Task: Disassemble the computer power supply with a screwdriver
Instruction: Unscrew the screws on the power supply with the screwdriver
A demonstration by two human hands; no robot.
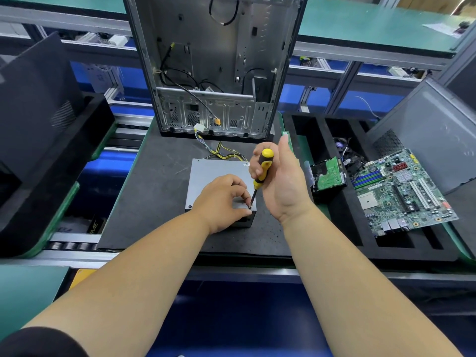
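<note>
On power supply [206, 173]: left fingers [244, 199] pinch tip | right fingers [255, 163] grip screwdriver [262, 166]

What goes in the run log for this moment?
right hand: grips screwdriver | tip: near-right top corner of power supply | left hand: steadies shaft at tip | cover: still on

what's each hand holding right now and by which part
Right hand grips the screwdriver by its yellow-black handle. Left hand steadies the power supply at its near corner.
</note>
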